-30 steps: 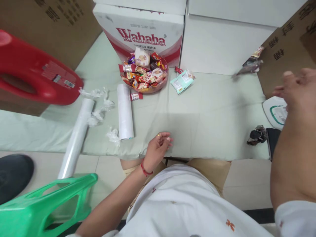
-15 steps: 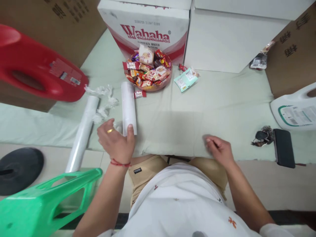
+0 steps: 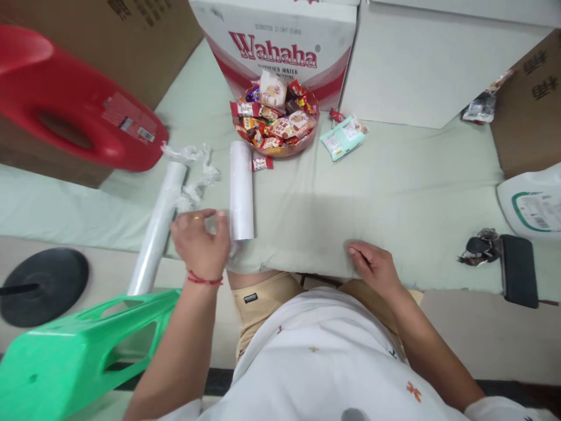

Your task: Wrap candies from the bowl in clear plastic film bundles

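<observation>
My left hand (image 3: 198,242), with a ring and a red string bracelet, is just left of a short white roll (image 3: 242,193). Its thumb stands apart from the fingers, and nothing shows in its grasp. Beside that hand, crumpled clear plastic film (image 3: 197,181) lies between the short roll and a longer shiny roll (image 3: 158,228), which reaches past the table edge. My right hand (image 3: 376,269) rests at the front edge of the cloth with its fingers curled in. No object is visible in it.
A bowl of wrapped sweets (image 3: 276,149) stands before a Wahaha carton (image 3: 280,35). A mint-green packet (image 3: 344,138) lies right of it. At left are a red jug (image 3: 127,126) and green plastic stool (image 3: 48,356); at right, a white bottle (image 3: 532,202), phone (image 3: 519,270) and crumpled wrapper (image 3: 482,247).
My left hand has drawn left off the short roll, its thumb no longer on it. My right hand has shifted slightly left. The whole view has moved a little.
</observation>
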Available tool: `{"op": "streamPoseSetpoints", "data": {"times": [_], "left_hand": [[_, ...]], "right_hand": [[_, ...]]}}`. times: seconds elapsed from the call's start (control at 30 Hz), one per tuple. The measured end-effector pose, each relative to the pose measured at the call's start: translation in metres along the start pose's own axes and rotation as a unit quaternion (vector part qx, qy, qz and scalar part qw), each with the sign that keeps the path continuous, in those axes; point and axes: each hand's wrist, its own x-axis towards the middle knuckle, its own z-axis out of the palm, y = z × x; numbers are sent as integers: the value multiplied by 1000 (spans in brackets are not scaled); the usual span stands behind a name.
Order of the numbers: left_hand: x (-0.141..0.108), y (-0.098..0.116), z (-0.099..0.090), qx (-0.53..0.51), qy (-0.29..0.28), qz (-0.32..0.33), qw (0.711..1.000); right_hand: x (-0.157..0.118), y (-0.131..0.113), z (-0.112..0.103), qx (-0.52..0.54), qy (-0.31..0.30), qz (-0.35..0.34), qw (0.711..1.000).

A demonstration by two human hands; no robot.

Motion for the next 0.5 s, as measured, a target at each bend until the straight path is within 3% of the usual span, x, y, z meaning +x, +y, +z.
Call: {"op": "streamPoseSetpoints", "data": {"times": [0.13,0.27,0.37,0.47,0.5], "left_hand": [[61,-16,5,61,22,-35,997],[108,-14,13,176,-56,-58,981],[123,-14,8,208,-93,-76,971],[118,-15,-9,130,-3,-55,990],[110,-13,-16,73,31,-16,997]], "right_hand": [[0,2,2,-10,-6,-5,1000],[-1,2,1,-11,-5,1,1000],[-3,2,0,-9,3,4,1000],[-5,1,-2,-2,9,14,1000],[-5,1,-2,4,11,17,1000]]}}
